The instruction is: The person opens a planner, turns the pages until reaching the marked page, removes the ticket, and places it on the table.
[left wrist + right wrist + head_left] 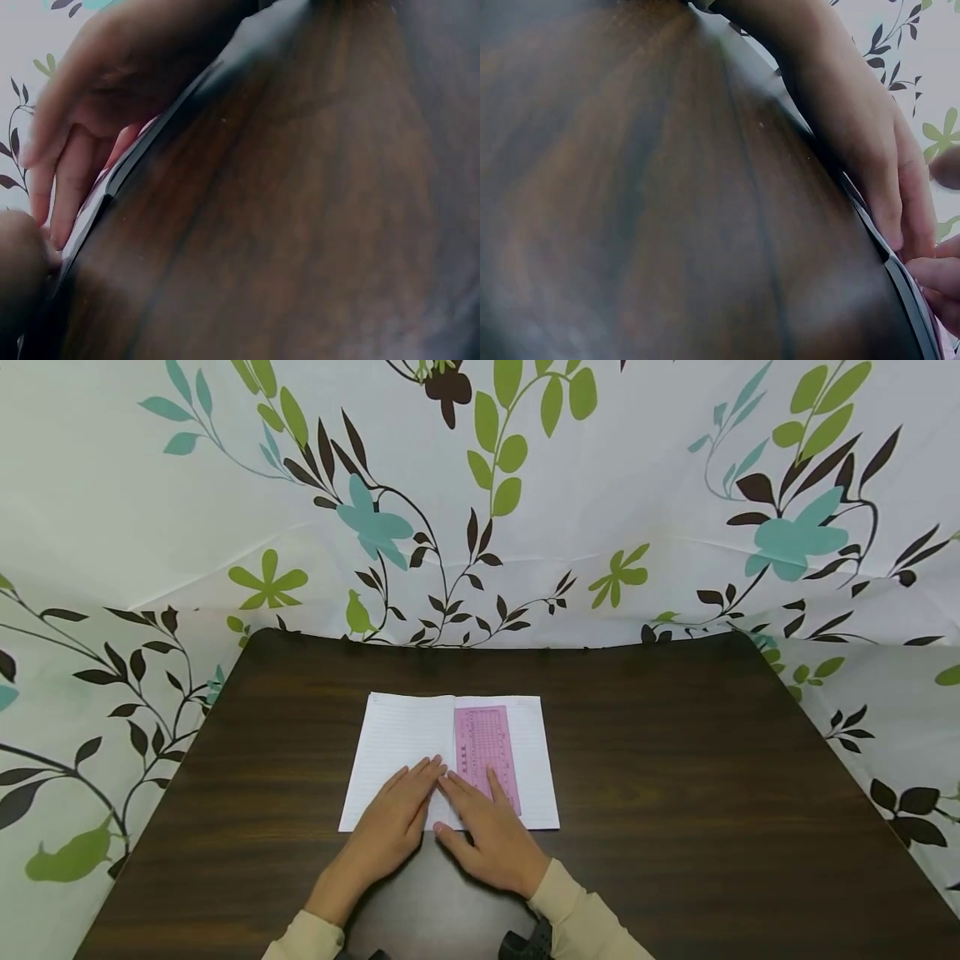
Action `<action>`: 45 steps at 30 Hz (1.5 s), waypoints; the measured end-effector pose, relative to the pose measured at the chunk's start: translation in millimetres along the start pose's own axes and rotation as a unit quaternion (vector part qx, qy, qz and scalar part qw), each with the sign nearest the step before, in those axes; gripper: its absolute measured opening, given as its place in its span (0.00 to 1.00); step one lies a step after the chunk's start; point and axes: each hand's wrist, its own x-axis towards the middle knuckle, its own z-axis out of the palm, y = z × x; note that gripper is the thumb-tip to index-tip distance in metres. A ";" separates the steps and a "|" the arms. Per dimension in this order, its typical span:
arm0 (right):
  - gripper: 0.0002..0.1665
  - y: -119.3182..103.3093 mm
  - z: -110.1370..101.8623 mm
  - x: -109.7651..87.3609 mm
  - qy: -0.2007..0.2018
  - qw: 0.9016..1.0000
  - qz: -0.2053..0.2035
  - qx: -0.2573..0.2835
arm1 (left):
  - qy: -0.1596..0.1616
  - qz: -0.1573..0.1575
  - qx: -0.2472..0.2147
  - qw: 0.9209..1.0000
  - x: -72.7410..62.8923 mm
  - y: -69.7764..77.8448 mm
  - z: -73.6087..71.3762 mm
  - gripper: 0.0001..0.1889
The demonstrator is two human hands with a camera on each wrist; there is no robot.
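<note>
1. Cream sleeves [588, 917] lie nearest; left hand [392, 822], fingers straight, together; right hand [495, 843], fingers straight, spread.
2. Pink ruler [487, 739] lies on the notebook's [401, 731] right page; sideways pressure could skew it.
3. Widest room: toward the desk's [675, 777] right edge. Wrist views blurred; fingertip contact uncertain.

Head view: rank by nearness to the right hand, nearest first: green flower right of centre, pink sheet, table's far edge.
From the right hand:
1. Pink sheet: just ahead, partly covered by the hand.
2. Table's far edge: ahead, past the sheet.
3. Green flower: beyond that edge, ahead and to the right.
</note>
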 end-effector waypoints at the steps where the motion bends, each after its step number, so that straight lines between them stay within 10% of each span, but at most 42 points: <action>1: 0.39 0.1 -1.0 0.7 -0.001 1.000 0.001 0.003 | 0.000 0.005 0.016 1.000 -0.1 -0.2 0.2 0.23; 11: 0.36 16.6 -44.3 20.3 0.032 0.999 0.018 0.016 | -0.021 0.008 0.047 0.999 0.7 2.3 -3.1 0.24; 20: 0.42 87.9 -89.7 58.8 -0.031 0.974 0.213 0.073 | -0.065 -0.001 0.062 0.996 -2.1 7.2 1.2 0.24; 29: 0.49 98.6 -85.2 78.6 -0.058 0.953 0.289 0.066 | -0.051 0.005 0.056 0.997 -6.5 10.1 3.5 0.24; 40: 0.14 110.7 -83.5 69.5 0.007 0.955 0.264 0.132 | -0.023 0.007 0.056 0.998 -8.3 12.1 3.3 0.24; 45: 0.13 126.8 -102.4 53.9 0.036 0.955 0.249 0.154 | -0.007 0.015 0.062 0.998 -8.9 7.7 -4.5 0.24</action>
